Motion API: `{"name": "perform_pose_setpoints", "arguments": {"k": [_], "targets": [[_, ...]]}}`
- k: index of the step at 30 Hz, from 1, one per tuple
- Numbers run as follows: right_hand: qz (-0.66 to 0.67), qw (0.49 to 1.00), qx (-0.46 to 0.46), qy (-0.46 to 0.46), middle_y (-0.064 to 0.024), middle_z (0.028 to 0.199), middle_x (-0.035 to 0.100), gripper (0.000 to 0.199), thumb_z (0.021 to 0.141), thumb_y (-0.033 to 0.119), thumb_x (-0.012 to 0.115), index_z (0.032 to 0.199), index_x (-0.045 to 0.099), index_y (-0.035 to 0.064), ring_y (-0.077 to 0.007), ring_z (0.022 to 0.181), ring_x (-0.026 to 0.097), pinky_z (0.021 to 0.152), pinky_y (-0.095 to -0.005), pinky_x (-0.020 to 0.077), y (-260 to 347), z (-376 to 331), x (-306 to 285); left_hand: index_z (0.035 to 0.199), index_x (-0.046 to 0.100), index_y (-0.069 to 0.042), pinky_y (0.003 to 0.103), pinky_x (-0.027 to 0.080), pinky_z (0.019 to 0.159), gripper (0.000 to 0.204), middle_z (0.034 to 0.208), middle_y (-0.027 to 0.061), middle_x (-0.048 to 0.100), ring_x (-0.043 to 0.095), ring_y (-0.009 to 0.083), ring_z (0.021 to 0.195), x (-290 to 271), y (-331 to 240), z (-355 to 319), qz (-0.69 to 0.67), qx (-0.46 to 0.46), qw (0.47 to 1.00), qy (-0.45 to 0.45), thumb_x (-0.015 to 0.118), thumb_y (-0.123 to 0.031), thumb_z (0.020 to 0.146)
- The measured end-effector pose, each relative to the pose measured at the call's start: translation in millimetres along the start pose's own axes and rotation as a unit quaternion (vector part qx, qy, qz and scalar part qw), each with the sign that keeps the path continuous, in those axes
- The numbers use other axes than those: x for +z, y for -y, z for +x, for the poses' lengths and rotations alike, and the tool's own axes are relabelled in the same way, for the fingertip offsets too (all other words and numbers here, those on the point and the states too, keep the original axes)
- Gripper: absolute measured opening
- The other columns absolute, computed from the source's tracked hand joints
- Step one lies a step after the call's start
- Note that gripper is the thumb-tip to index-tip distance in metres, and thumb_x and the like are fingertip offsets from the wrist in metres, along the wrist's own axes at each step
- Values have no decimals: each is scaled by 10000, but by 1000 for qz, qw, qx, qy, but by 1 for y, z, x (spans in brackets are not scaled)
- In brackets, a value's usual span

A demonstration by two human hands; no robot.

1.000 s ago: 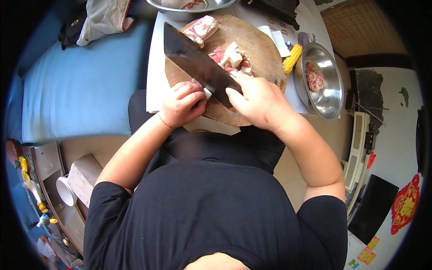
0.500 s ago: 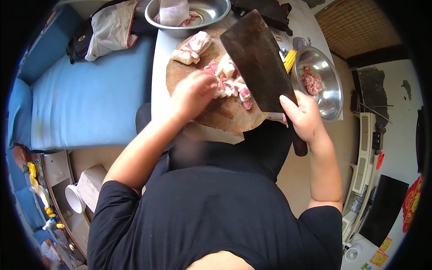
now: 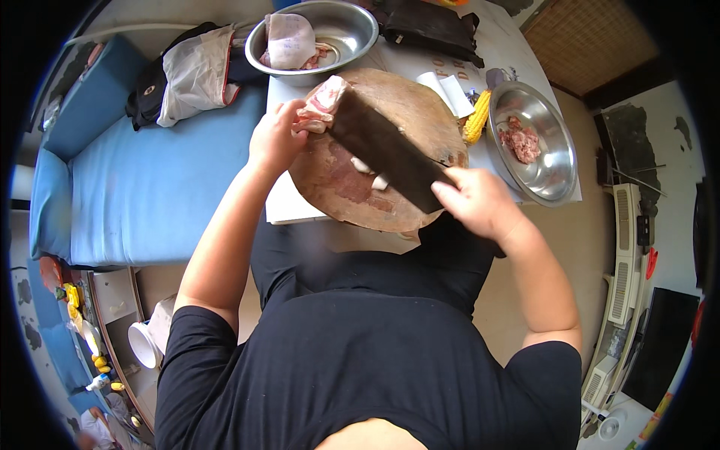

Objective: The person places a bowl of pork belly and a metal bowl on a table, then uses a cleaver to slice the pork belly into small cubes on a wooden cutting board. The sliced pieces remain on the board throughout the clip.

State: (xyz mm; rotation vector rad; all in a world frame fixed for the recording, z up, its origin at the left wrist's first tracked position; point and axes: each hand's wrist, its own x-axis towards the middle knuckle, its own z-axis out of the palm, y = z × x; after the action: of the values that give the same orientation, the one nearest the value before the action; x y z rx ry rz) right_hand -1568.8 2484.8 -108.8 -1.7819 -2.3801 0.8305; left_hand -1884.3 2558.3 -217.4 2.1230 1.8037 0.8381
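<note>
My right hand grips the handle of a broad dark cleaver, whose blade slants across a round wooden chopping board. The blade's far left end is against raw fatty meat at the board's left edge. My left hand is closed around the near side of that meat, so the meat sits between fingers and blade. Two small white bits of fat lie on the board beside the cleaver. The blade hides part of the board.
A metal bowl with meat stands behind the board. Another metal bowl with minced meat stands at right, next to yellow corn. A dark bag lies at the table's back. A blue sofa is at left.
The cut meat has moved from the board's middle to its far left edge, by the larger piece. My left hand moved left onto it; the cleaver swung lower and leftward.
</note>
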Motion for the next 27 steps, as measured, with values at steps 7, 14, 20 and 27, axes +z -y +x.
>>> {"name": "perform_pose_setpoints", "arguments": {"k": [7, 14, 20, 27], "targets": [[132, 988, 53, -57, -161, 629, 595, 352, 858, 342, 552, 846, 601, -6, -274, 587, 598, 592, -382, 452, -20, 4, -9, 889, 576, -71, 389, 489, 767, 242, 931, 111, 580, 578, 313, 833, -5, 4, 1, 60, 108, 991, -51, 649, -61, 658], [81, 994, 37, 59, -177, 771, 635, 325, 857, 367, 524, 939, 645, 77, -363, 733, 602, 680, -409, 473, 7, -15, -4, 921, 582, -35, 341, 486, 660, 270, 762, 99, 615, 597, 230, 690, -1, 20, -12, -165, -59, 981, -86, 664, -157, 694], [14, 998, 58, 13, -174, 828, 649, 363, 848, 408, 516, 955, 638, 83, -371, 792, 612, 691, -427, 480, -3, 7, -5, 912, 596, -42, 198, 399, 548, 192, 801, 19, 641, 548, 65, 643, -13, -25, -31, -409, -216, 880, 105, 645, -200, 813], [27, 999, 28, 5, -184, 795, 638, 374, 851, 397, 523, 929, 628, 47, -366, 761, 601, 667, -416, 464, -18, 20, -4, 911, 606, -40, 300, 467, 696, 293, 788, 54, 618, 577, 174, 756, 18, -79, -77, -167, -116, 974, 99, 702, -267, 753]]}}
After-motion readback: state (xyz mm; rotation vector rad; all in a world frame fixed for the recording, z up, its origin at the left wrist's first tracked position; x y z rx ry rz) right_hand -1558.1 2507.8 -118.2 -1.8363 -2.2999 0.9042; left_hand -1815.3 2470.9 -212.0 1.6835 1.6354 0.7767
